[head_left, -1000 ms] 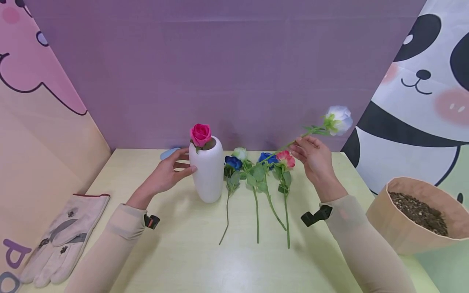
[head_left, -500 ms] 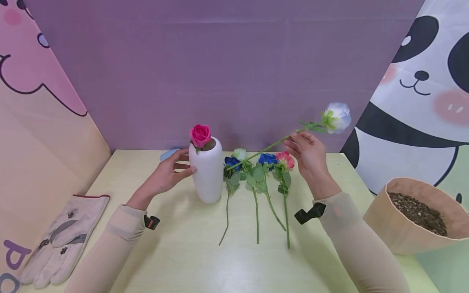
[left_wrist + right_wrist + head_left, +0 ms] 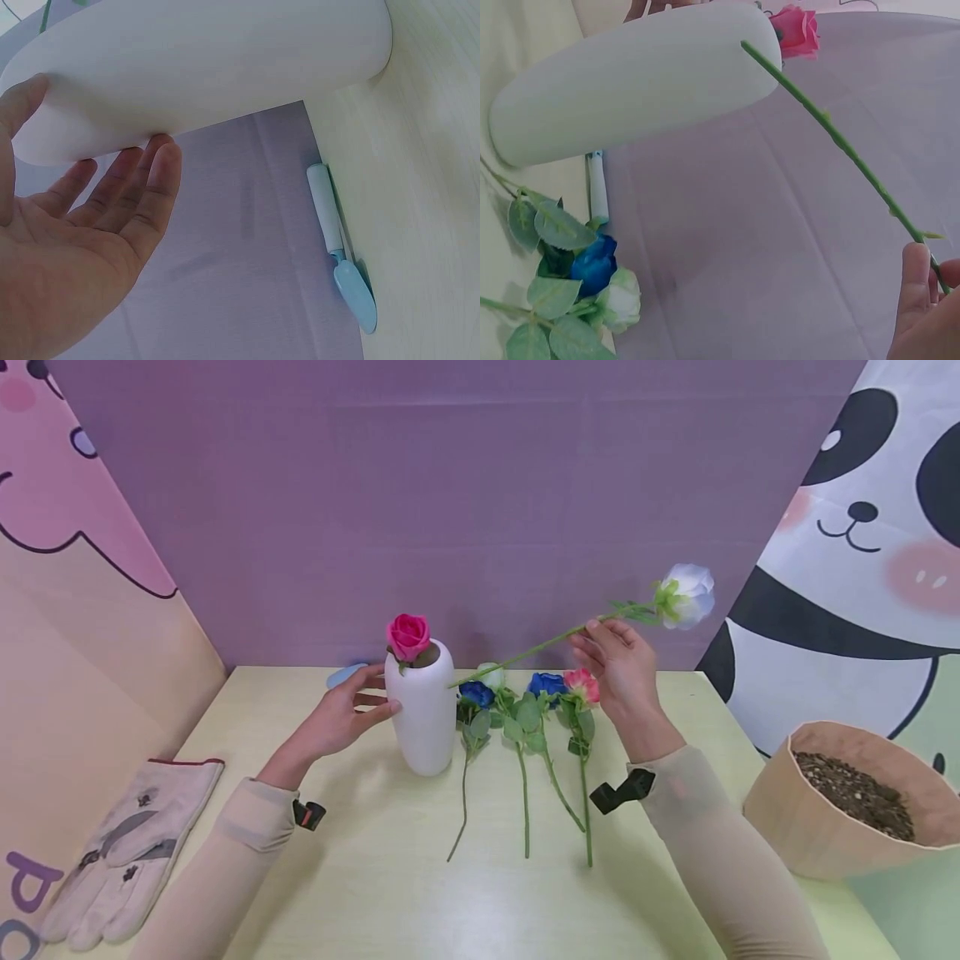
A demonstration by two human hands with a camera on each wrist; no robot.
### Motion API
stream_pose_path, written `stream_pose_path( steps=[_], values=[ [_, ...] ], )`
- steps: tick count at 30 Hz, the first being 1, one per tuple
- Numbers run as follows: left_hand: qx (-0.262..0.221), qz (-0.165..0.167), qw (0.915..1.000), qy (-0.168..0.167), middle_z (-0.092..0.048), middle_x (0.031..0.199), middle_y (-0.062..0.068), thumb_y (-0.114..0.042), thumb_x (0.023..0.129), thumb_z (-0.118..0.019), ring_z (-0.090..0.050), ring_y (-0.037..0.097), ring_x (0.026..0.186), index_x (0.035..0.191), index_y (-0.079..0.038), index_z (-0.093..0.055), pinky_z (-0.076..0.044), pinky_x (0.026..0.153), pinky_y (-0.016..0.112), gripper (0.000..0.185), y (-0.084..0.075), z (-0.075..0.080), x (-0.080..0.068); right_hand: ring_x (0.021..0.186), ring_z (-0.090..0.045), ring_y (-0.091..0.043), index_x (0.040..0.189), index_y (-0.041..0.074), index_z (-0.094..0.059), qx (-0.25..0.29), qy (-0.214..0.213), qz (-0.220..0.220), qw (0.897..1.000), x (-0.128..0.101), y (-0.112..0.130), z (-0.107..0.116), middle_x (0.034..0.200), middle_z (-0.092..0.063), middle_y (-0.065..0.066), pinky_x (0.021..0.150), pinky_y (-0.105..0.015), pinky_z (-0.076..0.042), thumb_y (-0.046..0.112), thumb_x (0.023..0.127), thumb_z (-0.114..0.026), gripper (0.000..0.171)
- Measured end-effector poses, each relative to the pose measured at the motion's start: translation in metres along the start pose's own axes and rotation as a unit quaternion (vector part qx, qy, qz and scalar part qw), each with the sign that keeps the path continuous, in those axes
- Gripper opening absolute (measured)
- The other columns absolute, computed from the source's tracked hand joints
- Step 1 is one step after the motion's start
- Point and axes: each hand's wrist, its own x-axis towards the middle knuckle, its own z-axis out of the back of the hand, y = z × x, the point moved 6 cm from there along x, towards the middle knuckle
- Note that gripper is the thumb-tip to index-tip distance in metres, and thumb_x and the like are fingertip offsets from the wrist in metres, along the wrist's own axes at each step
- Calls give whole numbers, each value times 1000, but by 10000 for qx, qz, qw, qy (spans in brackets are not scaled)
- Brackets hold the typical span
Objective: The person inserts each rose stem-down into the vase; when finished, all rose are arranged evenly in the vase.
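Observation:
A white vase [image 3: 423,718] stands upright on the table with a pink rose [image 3: 408,637] in its mouth. My left hand [image 3: 345,712] holds the vase from its left side; in the left wrist view the thumb and fingertips [image 3: 166,154] touch its wall. With my right hand [image 3: 621,672] I pinch the green stem of a white flower [image 3: 686,596]. Its bloom points up and right, and the stem slants down left. The stem's cut end [image 3: 746,46] overlaps the vase's upper right side in the right wrist view; whether it touches cannot be told.
Between my hands lie two blue flowers [image 3: 547,685], a white-green flower [image 3: 491,675] and a coral flower [image 3: 581,685]. A light-blue trowel [image 3: 334,240] lies behind the vase. Gloves [image 3: 135,852] lie at left; a soil-filled tan pot [image 3: 787,810] stands at right.
My right hand has moved left with the white flower, bringing the stem's end over the blue flower and up to the vase. The left hand and vase have stayed put.

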Motion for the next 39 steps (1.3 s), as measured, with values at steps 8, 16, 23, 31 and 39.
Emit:
stream_pose_path(
  steps=[8, 16, 23, 31, 39],
  values=[
    [-110, 6, 9999, -2, -52, 143, 11, -42, 94, -69, -60, 35, 126, 152, -21, -35, -57, 98, 49, 71, 1, -1, 0, 77, -74, -15, 106, 5, -57, 171, -42, 58, 9998, 2, 3, -14, 91, -69, -4, 72, -23, -62, 9, 92, -71, 20],
    [-79, 17, 10000, 7, -52, 144, 12, -41, 94, -68, -59, 37, 127, 153, -19, -34, -57, 98, 49, 71, 0, -1, 0, 77, -74, -15, 107, 5, -58, 353, -8, 36, 9994, 4, 2, -28, 94, -67, -5, 70, -22, -62, 8, 91, -71, 21],
    [-93, 77, 9999, 38, -51, 144, 11, -43, 94, -68, -59, 36, 127, 154, -19, -33, -57, 98, 50, 74, 2, -1, 0, 77, -74, -16, 104, 5, -59, 427, -65, 57, 9991, 7, 0, -35, 93, -68, -5, 69, -22, -62, 7, 92, -71, 17],
    [-58, 158, 9999, 26, -52, 143, 9, -48, 92, -69, -59, 34, 127, 154, -21, -33, -58, 96, 49, 76, 4, -1, -1, 77, -74, -14, 108, 5, -57, 98, 187, 255, 9995, 7, -7, -47, 94, -69, -4, 70, -23, -62, 8, 95, -67, 17],
    [-40, 138, 9999, 18, -51, 143, 9, -49, 92, -68, -59, 34, 127, 154, -21, -32, -57, 97, 48, 77, 3, -2, -1, 78, -75, -14, 112, 4, -57, -446, 126, 576, 9973, 5, -15, -61, 89, -70, -2, 70, -24, -62, 11, 94, -68, 22]
  ],
)
